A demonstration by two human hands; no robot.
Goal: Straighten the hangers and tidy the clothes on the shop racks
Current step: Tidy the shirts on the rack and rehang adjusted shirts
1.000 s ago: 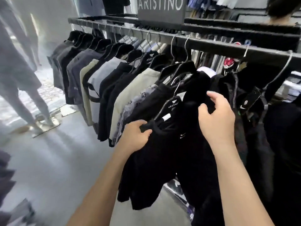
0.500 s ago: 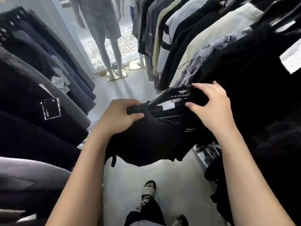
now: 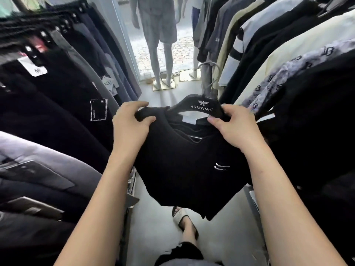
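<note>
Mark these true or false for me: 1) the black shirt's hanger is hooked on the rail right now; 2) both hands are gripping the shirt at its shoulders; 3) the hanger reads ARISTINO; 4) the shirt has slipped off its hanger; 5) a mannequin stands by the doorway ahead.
1) False. The black hanger is off the rail; its metal hook points up in free air between the racks.
2) True. The left hand pinches the left shoulder of the black shirt, and the right hand grips the right shoulder and hanger end.
3) True. White lettering shows on the hanger's centre.
4) False. The shirt's collar sits on the hanger.
5) True. The mannequin stands on a flat base at the entrance.
</note>
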